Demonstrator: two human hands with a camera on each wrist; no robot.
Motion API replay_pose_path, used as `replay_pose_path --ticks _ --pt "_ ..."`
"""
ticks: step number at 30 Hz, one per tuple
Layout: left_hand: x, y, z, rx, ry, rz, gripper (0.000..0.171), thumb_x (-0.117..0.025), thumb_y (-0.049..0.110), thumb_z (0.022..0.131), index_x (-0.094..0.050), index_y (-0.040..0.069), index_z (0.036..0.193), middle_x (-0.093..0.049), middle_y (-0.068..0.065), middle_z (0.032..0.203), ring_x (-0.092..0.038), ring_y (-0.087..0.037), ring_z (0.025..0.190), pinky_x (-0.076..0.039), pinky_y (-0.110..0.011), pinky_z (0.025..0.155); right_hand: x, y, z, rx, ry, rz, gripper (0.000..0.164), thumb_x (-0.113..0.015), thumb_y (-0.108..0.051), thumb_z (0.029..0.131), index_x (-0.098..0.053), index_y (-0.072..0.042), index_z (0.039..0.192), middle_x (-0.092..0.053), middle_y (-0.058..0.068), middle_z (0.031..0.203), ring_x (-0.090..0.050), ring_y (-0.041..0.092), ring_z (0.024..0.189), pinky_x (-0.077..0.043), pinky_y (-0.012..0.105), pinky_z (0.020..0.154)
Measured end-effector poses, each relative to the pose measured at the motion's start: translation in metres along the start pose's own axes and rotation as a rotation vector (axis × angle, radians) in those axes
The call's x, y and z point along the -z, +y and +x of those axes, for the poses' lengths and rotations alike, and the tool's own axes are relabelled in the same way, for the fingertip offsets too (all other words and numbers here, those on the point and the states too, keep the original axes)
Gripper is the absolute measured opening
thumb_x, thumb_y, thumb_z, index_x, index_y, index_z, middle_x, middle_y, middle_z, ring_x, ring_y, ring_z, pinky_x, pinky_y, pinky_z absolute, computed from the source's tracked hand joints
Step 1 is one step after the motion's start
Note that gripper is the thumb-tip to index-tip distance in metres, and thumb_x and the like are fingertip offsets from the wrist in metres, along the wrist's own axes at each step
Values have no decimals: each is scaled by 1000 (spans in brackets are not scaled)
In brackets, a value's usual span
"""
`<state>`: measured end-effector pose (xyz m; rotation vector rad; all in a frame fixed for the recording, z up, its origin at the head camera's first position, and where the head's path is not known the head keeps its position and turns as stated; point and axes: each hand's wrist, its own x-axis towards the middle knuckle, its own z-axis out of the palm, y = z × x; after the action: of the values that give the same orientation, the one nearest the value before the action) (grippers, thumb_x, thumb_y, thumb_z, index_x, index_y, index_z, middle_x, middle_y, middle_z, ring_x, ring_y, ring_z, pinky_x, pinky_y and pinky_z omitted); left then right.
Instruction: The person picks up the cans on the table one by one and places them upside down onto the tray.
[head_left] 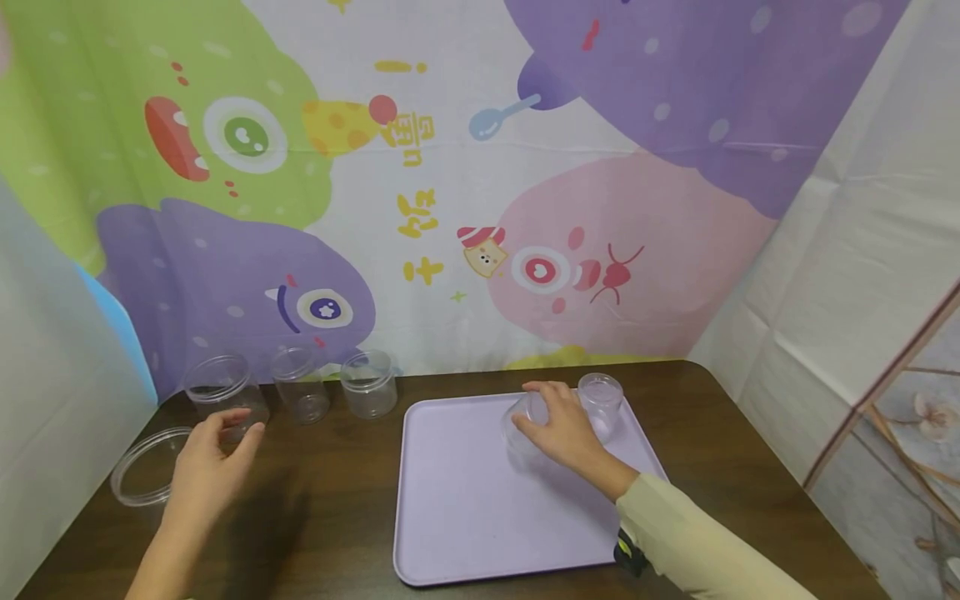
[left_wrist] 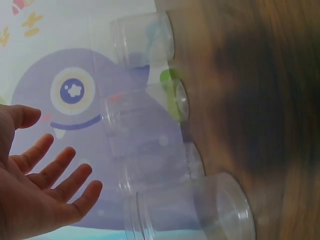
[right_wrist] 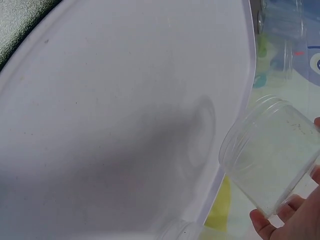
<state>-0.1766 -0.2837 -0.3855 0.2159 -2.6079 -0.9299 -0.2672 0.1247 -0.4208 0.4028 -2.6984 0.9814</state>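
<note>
My right hand (head_left: 566, 429) grips a clear plastic jar (head_left: 522, 437) above the tray (head_left: 472, 508). In the right wrist view the fingers (right_wrist: 280, 220) hold this jar (right_wrist: 272, 155) at its base end, and its ridged rim tilts down toward the tray. Another clear jar (head_left: 602, 400) stands just right of that hand at the tray's back right. Over at the left, my left hand (head_left: 210, 475) hovers near several clear jars, its fingers spread and holding nothing. The closest are a wide jar (head_left: 225, 387) behind it and a large jar (head_left: 146, 471) beside it.
Two more clear jars, a narrow one (head_left: 300, 387) and a short one (head_left: 367, 387), stand along the back of the brown table (head_left: 330, 500). A cartoon-printed cloth (head_left: 442, 333) hangs right behind the table, and pale cloth (head_left: 787, 292) closes off the sides.
</note>
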Motion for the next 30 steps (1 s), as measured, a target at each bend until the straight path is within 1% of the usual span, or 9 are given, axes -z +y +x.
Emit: replay_pose_path --ticks 6,9,11,15,18,21,24,27,30 --pt "10 -8 2 24 -24 119 51 -44 36 97 -45 -5 128 -43 -36 124 -41 -52 110 -37 -64 81 0 2 1 13 2 -22 49 -68 -34 80 -57 -14 123 -53 15 125 -46 34 120 -39 51 97" --pt "15 -13 3 55 -32 172 53 -43 39 97 -45 -3 130 -41 -37 127 -38 -55 112 -35 -67 78 1 3 1 13 3 -31 48 -68 -34 80 -57 -14 123 -53 15 125 -47 34 119 -40 51 96" --pt "17 -16 5 78 -30 200 53 -43 39 96 -46 -2 129 -41 -37 128 -37 -56 112 -34 -67 75 0 3 1 11 3 -36 48 -68 -34 80 -57 -14 122 -53 15 125 -47 34 119 -40 51 96" --pt "20 -23 5 117 -25 254 55 -43 42 95 -47 -1 128 -40 -37 128 -37 -58 110 -33 -66 73 0 3 2 5 -5 -45 48 -68 -34 80 -57 -15 122 -53 15 125 -47 34 118 -40 51 95" --pt "23 -27 6 150 -28 281 56 -43 44 95 -46 0 129 -38 -37 130 -36 -59 110 -32 -68 76 0 2 2 6 -12 -54 48 -68 -35 80 -57 -15 122 -53 14 124 -47 34 118 -40 51 95" --pt "27 -31 6 193 -50 294 58 -41 46 95 -43 1 132 -33 -38 133 -32 -61 112 -29 -70 80 0 2 2 12 -13 -58 48 -68 -34 80 -57 -15 122 -54 14 123 -47 33 118 -40 51 94" --pt "29 -33 7 230 -68 297 58 -41 46 95 -41 1 132 -30 -39 134 -30 -61 113 -29 -70 80 1 2 2 16 -14 -55 48 -68 -34 80 -57 -14 122 -54 14 122 -46 33 118 -40 51 95" --pt "30 -34 7 247 -75 299 58 -42 46 94 -41 1 131 -29 -39 134 -28 -61 114 -28 -69 80 2 2 2 21 -12 -54 47 -68 -34 79 -58 -15 121 -54 14 122 -47 34 118 -39 51 96" --pt "30 -36 7 245 -73 310 59 -42 47 94 -40 1 131 -29 -39 134 -28 -62 114 -29 -69 80 2 4 2 34 -4 -62 46 -69 -34 79 -59 -15 120 -55 14 120 -48 34 116 -40 51 95"
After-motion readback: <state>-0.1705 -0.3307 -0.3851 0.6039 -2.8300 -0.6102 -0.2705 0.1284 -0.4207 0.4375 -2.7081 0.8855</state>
